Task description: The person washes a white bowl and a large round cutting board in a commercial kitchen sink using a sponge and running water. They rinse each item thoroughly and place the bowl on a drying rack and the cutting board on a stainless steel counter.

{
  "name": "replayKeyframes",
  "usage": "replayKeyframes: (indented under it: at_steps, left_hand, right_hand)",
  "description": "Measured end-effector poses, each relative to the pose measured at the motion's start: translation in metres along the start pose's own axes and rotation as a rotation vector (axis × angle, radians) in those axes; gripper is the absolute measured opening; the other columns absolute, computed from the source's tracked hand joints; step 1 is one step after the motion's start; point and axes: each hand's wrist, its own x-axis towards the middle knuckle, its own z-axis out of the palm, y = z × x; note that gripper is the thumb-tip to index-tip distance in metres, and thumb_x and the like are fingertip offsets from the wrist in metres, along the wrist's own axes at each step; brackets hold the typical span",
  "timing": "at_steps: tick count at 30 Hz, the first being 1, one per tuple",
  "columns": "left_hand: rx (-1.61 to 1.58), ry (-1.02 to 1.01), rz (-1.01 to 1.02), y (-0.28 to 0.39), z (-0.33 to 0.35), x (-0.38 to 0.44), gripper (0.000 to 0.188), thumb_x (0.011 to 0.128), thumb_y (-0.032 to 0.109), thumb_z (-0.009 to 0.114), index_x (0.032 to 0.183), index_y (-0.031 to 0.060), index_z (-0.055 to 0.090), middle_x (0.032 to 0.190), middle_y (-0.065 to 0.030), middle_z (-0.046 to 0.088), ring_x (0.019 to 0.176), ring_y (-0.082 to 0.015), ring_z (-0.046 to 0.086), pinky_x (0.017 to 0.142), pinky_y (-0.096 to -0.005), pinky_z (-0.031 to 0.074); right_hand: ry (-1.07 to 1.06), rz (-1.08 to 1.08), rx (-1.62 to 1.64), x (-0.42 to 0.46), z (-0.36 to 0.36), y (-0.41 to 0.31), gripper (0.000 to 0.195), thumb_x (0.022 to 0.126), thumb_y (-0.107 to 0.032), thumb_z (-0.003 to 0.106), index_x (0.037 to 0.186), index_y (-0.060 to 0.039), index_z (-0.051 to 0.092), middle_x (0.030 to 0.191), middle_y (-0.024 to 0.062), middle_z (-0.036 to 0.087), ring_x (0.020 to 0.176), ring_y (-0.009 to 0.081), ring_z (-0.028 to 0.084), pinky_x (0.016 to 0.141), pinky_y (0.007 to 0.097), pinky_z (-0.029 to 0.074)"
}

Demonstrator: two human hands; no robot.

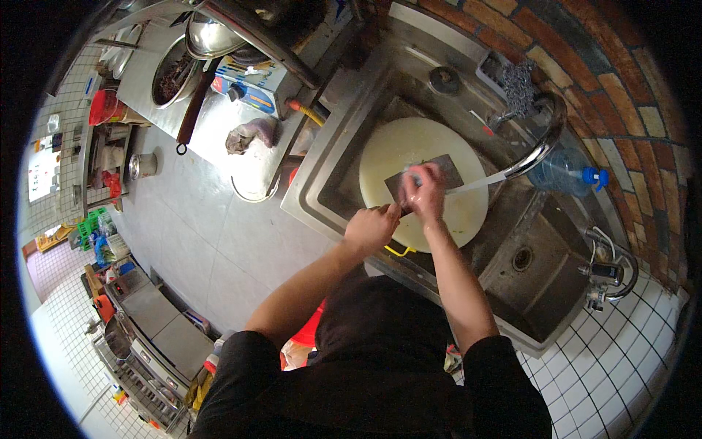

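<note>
My left hand (374, 226) grips the handle of a broad-bladed cleaver (447, 173), held over a round white cutting board (466, 219) in the sink. My right hand (423, 189) lies on the blade with its fingers curled around a scrubbing pad (414, 174), whose kind is unclear behind the fingers. Water runs from the curved metal faucet (540, 148) at the right and reaches the blade beside my right hand. A yellow handle (399, 251) shows at the board's near edge.
The steel sink (329, 148) has a second basin (521, 291) with a drain at the right. A steel-wool scrubber (518, 85) and a blue plastic bottle (565, 174) stand by the brick wall. On the left counter are a cloth (252, 136), a box (252, 82) and a long-handled pan (194, 110).
</note>
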Motion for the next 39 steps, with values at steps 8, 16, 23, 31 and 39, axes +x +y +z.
replayKeyframes:
  at_steps: [8, 16, 23, 31, 39]
  left_hand:
    - [0.032, 0.03, 0.016, 0.001, -0.008, -0.007, 0.024, 0.088, 0.028, 0.059, 0.094, 0.0069, 0.048, 0.079, -0.0138, 0.064, 0.069, -0.0351, 0.064, 0.059, -0.0469, 0.052]
    - [-0.058, 0.057, -0.142, 0.001, -0.014, -0.002, 0.024, 0.085, 0.027, 0.064, 0.089, 0.0069, 0.051, 0.069, -0.0157, 0.063, 0.069, -0.0383, 0.064, 0.059, -0.0496, 0.051]
    - [-0.144, 0.084, -0.145, 0.02, -0.003, -0.008, 0.026, 0.085, 0.027, 0.064, 0.084, 0.0068, 0.047, 0.07, -0.0158, 0.063, 0.067, -0.0392, 0.063, 0.058, -0.0502, 0.049]
    - [-0.12, 0.094, -0.12, 0.014, -0.006, -0.02, 0.025, 0.086, 0.027, 0.063, 0.086, 0.0082, 0.048, 0.073, -0.0154, 0.063, 0.068, -0.0393, 0.062, 0.057, -0.0507, 0.049]
    - [-0.054, 0.111, -0.142, 0.01, -0.001, -0.022, 0.025, 0.085, 0.027, 0.064, 0.085, 0.008, 0.048, 0.07, -0.0144, 0.062, 0.065, -0.0388, 0.062, 0.057, -0.0488, 0.049]
  right_hand:
    - [-0.037, 0.091, -0.04, 0.026, -0.012, 0.014, 0.014, 0.081, -0.019, 0.068, 0.091, -0.0098, 0.065, 0.096, 0.0105, 0.056, 0.089, 0.0317, 0.059, 0.076, 0.0409, 0.049]
    - [-0.155, -0.213, 0.044, -0.004, -0.025, 0.021, 0.018, 0.076, -0.012, 0.072, 0.091, -0.0091, 0.063, 0.093, 0.0098, 0.056, 0.085, 0.0301, 0.059, 0.073, 0.0407, 0.05]
    - [0.049, -0.102, 0.057, 0.012, -0.042, -0.017, 0.018, 0.072, -0.013, 0.074, 0.088, -0.0109, 0.064, 0.097, 0.0085, 0.056, 0.093, 0.0297, 0.055, 0.078, 0.0413, 0.046]
    - [0.044, 0.092, -0.421, 0.046, -0.026, 0.037, 0.017, 0.082, -0.027, 0.068, 0.092, -0.013, 0.066, 0.098, 0.0114, 0.055, 0.097, 0.0339, 0.051, 0.08, 0.0461, 0.044]
    - [-0.166, -0.162, 0.015, -0.004, 0.003, -0.017, 0.018, 0.085, -0.026, 0.065, 0.088, -0.009, 0.058, 0.091, 0.0129, 0.054, 0.091, 0.0362, 0.053, 0.076, 0.0468, 0.045]
